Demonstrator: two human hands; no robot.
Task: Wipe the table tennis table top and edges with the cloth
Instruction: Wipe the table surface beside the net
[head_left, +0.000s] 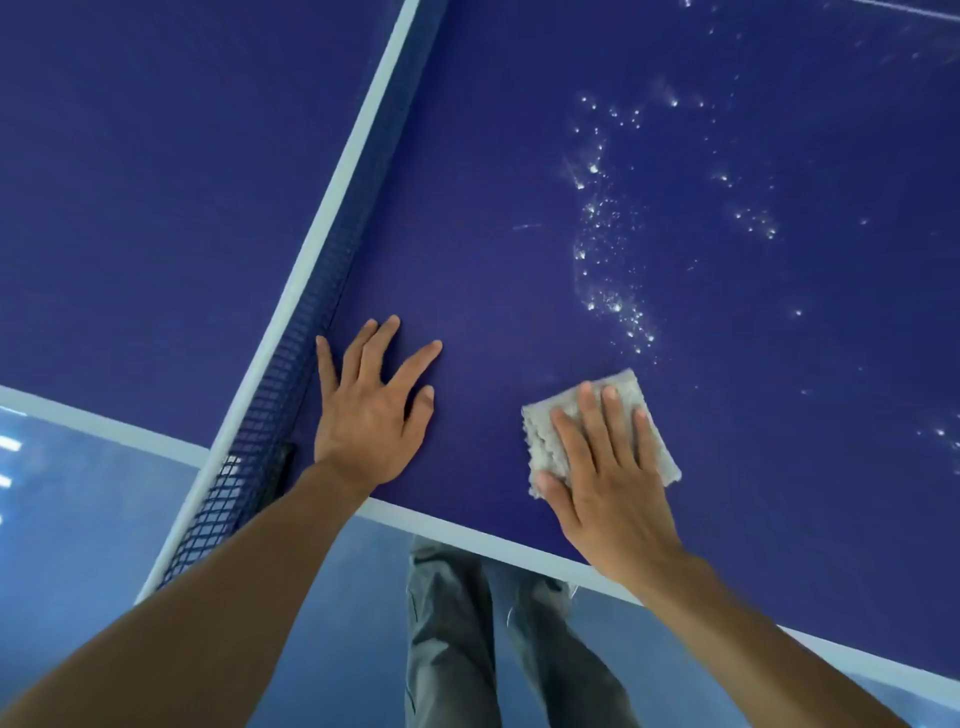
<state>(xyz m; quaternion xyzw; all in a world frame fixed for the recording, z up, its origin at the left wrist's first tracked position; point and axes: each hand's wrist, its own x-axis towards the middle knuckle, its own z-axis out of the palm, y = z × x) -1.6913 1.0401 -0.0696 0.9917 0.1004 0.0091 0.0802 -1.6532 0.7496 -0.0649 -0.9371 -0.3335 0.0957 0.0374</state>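
**Coach:** The blue counter (519, 208) fills nearly everything ahead of your hands. The net (254, 431) runs away from you just outside your left little finger.

**Spotter:** The white edge stripe (467, 538) passes under both your wrists, so you're working from the counter's side.

**Coach:** Beyond your right fingertips is a scatter of water drops (608, 291), spreading forward and to the right. I judge that wet patch to be what this stroke is for.

**Spotter:** Your left hand (369, 421) lies flat on the bare counter, fingers spread and holding nothing, like a brace. Your right hand (608, 483) is flat too, well apart from the left. Its fingers are straight and press the cloth (539, 434) down rather than curling round it.

**Coach:** The cloth is a folded grey square under those fingers, just ahead of the edge stripe. Its far corner stops short of the nearest drops.

**Spotter:** To do this well, push forward through the drops in long, overlapping strokes. Spread your palm's weight so the whole square meets the surface, and lean on your left hand as you reach.

**Coach:** Mind the cloth's thumb-side margin, which pokes out past your hand and may fold under. I can't tell whether the edges are done. I'd take them last, wrapping the cloth over the stripe.
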